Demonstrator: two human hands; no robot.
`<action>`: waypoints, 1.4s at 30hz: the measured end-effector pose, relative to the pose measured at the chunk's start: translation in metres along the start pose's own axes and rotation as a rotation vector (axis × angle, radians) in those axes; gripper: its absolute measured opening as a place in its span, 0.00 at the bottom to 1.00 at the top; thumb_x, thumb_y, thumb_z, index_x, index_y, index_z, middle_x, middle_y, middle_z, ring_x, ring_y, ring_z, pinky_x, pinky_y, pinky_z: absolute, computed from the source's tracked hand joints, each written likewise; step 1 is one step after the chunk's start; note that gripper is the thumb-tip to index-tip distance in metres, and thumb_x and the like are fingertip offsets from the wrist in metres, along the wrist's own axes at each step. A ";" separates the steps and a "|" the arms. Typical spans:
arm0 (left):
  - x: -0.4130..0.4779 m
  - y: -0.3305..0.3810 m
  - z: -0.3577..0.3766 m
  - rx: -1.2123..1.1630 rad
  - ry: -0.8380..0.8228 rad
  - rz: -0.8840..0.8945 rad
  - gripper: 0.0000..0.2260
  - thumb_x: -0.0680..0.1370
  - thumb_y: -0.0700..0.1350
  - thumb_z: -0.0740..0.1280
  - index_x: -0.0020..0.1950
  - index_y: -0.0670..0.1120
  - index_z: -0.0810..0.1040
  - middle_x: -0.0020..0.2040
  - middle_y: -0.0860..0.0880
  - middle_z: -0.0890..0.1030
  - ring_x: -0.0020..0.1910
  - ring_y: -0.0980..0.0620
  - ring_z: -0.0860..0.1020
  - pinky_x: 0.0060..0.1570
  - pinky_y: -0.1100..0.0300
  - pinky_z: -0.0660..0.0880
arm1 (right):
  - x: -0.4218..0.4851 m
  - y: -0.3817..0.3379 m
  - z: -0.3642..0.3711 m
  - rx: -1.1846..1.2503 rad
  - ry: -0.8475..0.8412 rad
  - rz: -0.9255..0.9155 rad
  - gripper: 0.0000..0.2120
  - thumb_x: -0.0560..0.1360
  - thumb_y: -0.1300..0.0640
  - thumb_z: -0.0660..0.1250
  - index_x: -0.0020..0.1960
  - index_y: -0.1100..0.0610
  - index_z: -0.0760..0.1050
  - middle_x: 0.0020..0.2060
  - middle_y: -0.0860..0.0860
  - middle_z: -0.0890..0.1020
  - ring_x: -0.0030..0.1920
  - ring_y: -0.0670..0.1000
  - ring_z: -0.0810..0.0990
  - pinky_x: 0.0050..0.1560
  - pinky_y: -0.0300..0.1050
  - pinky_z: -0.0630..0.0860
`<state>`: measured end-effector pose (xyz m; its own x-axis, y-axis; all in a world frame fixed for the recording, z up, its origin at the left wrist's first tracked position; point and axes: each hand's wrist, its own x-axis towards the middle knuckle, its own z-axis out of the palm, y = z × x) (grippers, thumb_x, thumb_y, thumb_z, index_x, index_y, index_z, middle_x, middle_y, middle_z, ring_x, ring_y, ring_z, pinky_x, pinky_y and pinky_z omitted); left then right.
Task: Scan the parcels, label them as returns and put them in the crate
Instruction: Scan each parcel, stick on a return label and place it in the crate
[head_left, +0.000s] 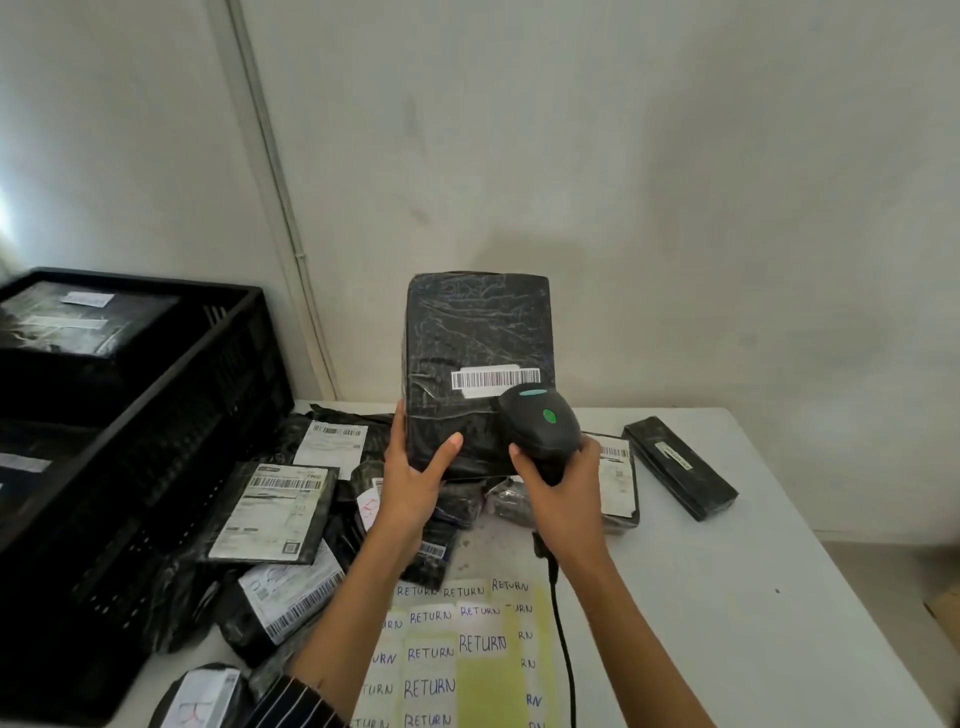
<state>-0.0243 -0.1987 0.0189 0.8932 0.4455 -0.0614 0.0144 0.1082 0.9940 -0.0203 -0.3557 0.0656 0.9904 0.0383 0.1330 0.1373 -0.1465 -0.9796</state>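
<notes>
The white table (753, 571) runs across the lower part of the view, and the black slatted crate (156, 415) stands on its left end with wrapped parcels already lying inside. Between crate and hands lies a loose pile of parcels (275, 509), most of them soft black bags with white shipping labels. A long slim parcel (680, 467) sits apart on the right.

The boxy parcel (478, 332) is the one in hand. It is held upright above the pile, its barcode (493, 378) facing the person. It keeps square corners under crinkled, taped black film, so it is probably a stiff carton inside. The film looks slick, and the size suggests some weight. A grip low on one corner seems just enough for scanning. For the lift to the crate, a hold across two opposite sides or under the base would be safer.

The sheet of handwritten RETURN labels (457, 654) lies flat on the table near the person, and none shows on the face of the box turned to the person.

The left hand (415, 478) grips the box's lower left corner — thumb on the front, fingers behind. The right hand (561, 493) is wrapped around the handle of the scanner (540, 421), whose head points at the barcode from just below it — its cable (563, 639) trails down over the label sheet.
</notes>
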 end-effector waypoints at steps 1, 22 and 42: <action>0.001 -0.001 0.000 0.003 0.002 -0.004 0.46 0.57 0.70 0.74 0.70 0.72 0.55 0.74 0.54 0.65 0.71 0.50 0.67 0.66 0.42 0.69 | -0.006 -0.003 0.002 -0.044 0.029 -0.030 0.16 0.72 0.54 0.72 0.48 0.40 0.66 0.57 0.52 0.70 0.56 0.46 0.75 0.59 0.40 0.73; 0.008 -0.003 -0.004 -0.064 0.020 -0.028 0.49 0.57 0.65 0.76 0.74 0.66 0.56 0.73 0.51 0.66 0.69 0.47 0.69 0.58 0.50 0.77 | -0.066 -0.060 -0.013 0.005 -0.078 0.131 0.11 0.74 0.52 0.69 0.47 0.60 0.76 0.28 0.49 0.78 0.26 0.42 0.75 0.31 0.31 0.72; 0.006 -0.004 -0.003 -0.063 0.016 -0.032 0.50 0.56 0.65 0.75 0.74 0.66 0.56 0.74 0.51 0.64 0.71 0.47 0.67 0.62 0.44 0.73 | -0.078 -0.080 -0.025 0.030 -0.097 0.158 0.13 0.75 0.53 0.68 0.45 0.64 0.76 0.27 0.51 0.77 0.23 0.42 0.74 0.27 0.29 0.70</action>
<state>-0.0206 -0.1938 0.0139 0.8853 0.4553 -0.0951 0.0140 0.1783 0.9839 -0.1077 -0.3715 0.1373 0.9930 0.1125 -0.0370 -0.0224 -0.1290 -0.9914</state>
